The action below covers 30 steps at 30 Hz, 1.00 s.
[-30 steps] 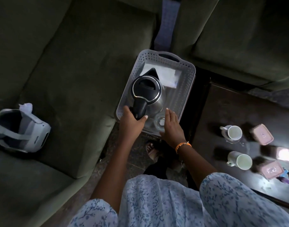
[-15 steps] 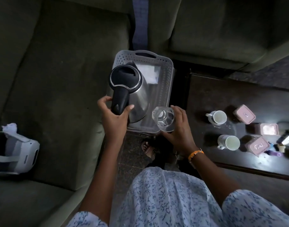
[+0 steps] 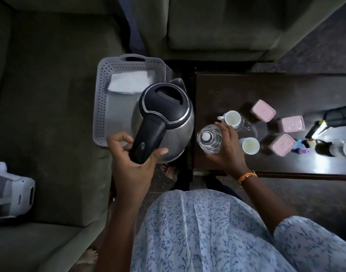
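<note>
A steel electric kettle point(image 3: 168, 118) with a black lid and handle hangs in the air between the grey perforated basket point(image 3: 101, 107) and the dark table point(image 3: 227, 91). My left hand point(image 3: 132, 161) grips its black handle. My right hand point(image 3: 225, 148) holds a clear plastic bottle point(image 3: 208, 139) upright at the table's left edge, just right of the kettle. A white folded cloth point(image 3: 129, 81) lies in the basket.
Two white cups point(image 3: 232, 118) point(image 3: 249, 146) and three pink lidded boxes point(image 3: 263, 110) stand on the table, with small items further right. The basket sits on a green sofa point(image 3: 50, 95). A white headset point(image 3: 11, 193) lies at the sofa's left.
Both hands lifted the kettle and the bottle out of the basket and carried them right, toward the table. The view has swung right with them.
</note>
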{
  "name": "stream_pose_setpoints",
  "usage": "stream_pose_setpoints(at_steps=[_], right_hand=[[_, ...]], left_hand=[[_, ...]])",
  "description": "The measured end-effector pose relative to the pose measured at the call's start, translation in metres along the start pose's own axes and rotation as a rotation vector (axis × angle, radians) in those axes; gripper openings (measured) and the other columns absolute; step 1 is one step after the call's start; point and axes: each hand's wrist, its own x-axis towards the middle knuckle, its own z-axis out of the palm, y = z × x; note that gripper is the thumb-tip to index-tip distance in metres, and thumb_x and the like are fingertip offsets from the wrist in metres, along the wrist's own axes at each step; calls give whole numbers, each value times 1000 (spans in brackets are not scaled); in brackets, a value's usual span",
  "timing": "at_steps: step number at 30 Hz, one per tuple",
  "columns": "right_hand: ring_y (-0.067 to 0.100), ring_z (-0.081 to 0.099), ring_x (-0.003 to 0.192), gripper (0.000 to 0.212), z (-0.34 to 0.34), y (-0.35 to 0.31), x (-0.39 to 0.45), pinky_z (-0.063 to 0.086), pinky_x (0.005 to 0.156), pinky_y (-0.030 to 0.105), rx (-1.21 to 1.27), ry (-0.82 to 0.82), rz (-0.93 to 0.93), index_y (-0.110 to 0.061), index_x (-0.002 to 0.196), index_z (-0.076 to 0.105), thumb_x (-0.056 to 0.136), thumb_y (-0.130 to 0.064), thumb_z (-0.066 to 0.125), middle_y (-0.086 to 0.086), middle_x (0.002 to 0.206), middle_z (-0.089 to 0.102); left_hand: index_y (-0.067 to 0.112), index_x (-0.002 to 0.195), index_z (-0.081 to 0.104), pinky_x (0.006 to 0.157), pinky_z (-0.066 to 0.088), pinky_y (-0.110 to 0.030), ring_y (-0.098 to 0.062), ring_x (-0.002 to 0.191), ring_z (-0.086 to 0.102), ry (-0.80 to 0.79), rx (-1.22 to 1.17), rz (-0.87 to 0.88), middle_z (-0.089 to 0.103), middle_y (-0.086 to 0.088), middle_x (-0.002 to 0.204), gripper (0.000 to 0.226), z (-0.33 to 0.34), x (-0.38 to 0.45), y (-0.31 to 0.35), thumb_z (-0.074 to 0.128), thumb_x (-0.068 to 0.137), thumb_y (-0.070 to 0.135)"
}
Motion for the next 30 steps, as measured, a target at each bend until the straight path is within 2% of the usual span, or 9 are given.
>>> stream_pose_setpoints(at_steps=[2, 5, 7, 12, 18, 21, 24, 27, 30], right_hand=[[27, 48, 119, 81, -4, 13, -2, 46, 93, 33, -22, -13, 26, -11, 130, 41, 60, -29, 78, 10, 129, 50], [30, 46, 122, 81, -5, 34, 1, 44, 98, 39, -54, -84, 53, -7, 131, 41, 63, -30, 78, 11, 131, 49], [29, 43, 125, 83, -3, 49, 4, 43, 100, 40, -65, -134, 85, -7, 134, 37, 64, -33, 77, 10, 135, 46], [31, 39, 125, 84, 10, 81, 13, 48, 90, 42, -113, -233, 127, -8, 138, 31, 68, -30, 74, 12, 140, 37], [34, 39, 123, 81, 32, 114, 29, 52, 85, 50, -158, -382, 123, -7, 137, 29, 71, -21, 73, 14, 139, 34], [35, 39, 121, 84, 39, 125, 34, 50, 89, 50, -159, -442, 107, -5, 136, 29, 69, -25, 76, 15, 138, 35], [36, 39, 123, 86, 40, 131, 34, 47, 94, 50, -133, -471, 115, -5, 138, 27, 70, -23, 77, 16, 140, 33], [37, 37, 129, 88, 38, 135, 31, 43, 101, 48, -57, -471, 127, -7, 142, 24, 71, -18, 76, 15, 146, 30], [33, 29, 137, 90, 34, 140, 27, 34, 111, 45, -16, -488, 138, -7, 145, 20, 74, -18, 74, 16, 151, 25]], left_hand=[[43, 91, 31, 61, 47, -11, 5, 70, 55, -34, 46, -39, 46, 39, 79, 57, 14, -11, 5, 77, 58, 43], [42, 88, 29, 66, 54, -46, -18, 75, 59, -79, 140, -127, 46, 19, 80, 61, 35, -24, 10, 77, 53, 54], [42, 87, 29, 63, 53, -51, -25, 76, 61, -121, 191, -143, 47, 14, 79, 61, 49, -31, 11, 77, 52, 55], [43, 84, 33, 65, 51, -46, -20, 76, 56, -215, 214, -184, 44, 20, 79, 62, 77, -49, 1, 87, 56, 32], [34, 84, 33, 64, 47, -41, -13, 70, 50, -261, 269, -275, 43, 26, 75, 57, 92, -64, -12, 76, 52, 53], [36, 83, 32, 61, 44, -27, -2, 66, 47, -291, 322, -294, 43, 26, 75, 56, 95, -70, -19, 74, 52, 56], [39, 81, 34, 56, 37, -11, -1, 65, 46, -329, 345, -307, 42, 18, 74, 56, 97, -75, -22, 80, 52, 51], [39, 82, 34, 56, 35, -11, -6, 65, 47, -360, 341, -335, 42, 12, 75, 56, 99, -79, -24, 82, 53, 45], [39, 83, 35, 56, 34, -14, -8, 65, 48, -387, 348, -365, 41, 13, 75, 54, 101, -82, -25, 77, 52, 52]])
